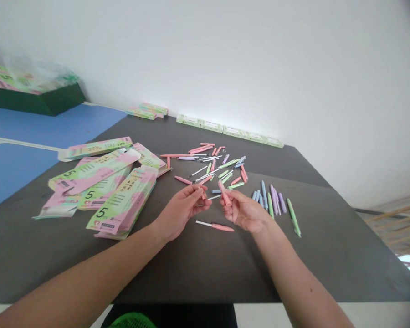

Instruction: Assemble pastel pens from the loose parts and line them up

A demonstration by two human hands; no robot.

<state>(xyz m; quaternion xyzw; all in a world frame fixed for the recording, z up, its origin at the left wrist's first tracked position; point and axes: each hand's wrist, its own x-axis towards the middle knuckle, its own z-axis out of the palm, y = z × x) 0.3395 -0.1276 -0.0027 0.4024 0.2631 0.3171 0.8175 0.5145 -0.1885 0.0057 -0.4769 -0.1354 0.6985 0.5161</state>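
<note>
My left hand [182, 207] pinches a small pink piece [203, 195] between thumb and fingertips. Close beside it on the right, my right hand [244, 210] grips a pink pen barrel [224, 193], held tilted. A white refill joined to a pink pen part [222, 227] lies on the dark table just below both hands. Behind them spread loose pink, green, blue and purple pen parts and thin refills [213, 159]. To the right of my right hand lie blue, purple and green barrels [273, 200], with one green pen [294, 217] apart from them.
Pink and green boxes [123, 200] are piled on the left of the dark table [191, 273]. Small green-white boxes [234, 132] line the wall edge, with more boxes [146, 110] at the back left. A dark green bin [54, 99] stands on a blue surface [17, 164].
</note>
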